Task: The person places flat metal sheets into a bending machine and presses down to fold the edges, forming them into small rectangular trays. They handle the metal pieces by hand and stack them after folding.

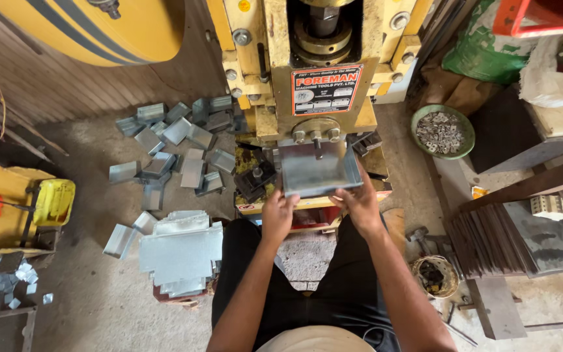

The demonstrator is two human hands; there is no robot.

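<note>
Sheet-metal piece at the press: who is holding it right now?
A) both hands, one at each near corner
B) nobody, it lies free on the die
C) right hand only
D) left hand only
A: the left hand and the right hand each grip the near edge of the sheet-metal piece under the yellow press.

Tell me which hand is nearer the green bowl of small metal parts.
Right. The right hand grips the sheet-metal piece below-left of the green bowl; the left hand sits farther left, on the piece's other edge.

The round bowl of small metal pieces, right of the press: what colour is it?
Green: the bowl has a worn green rim, best seen in the head view.
</note>
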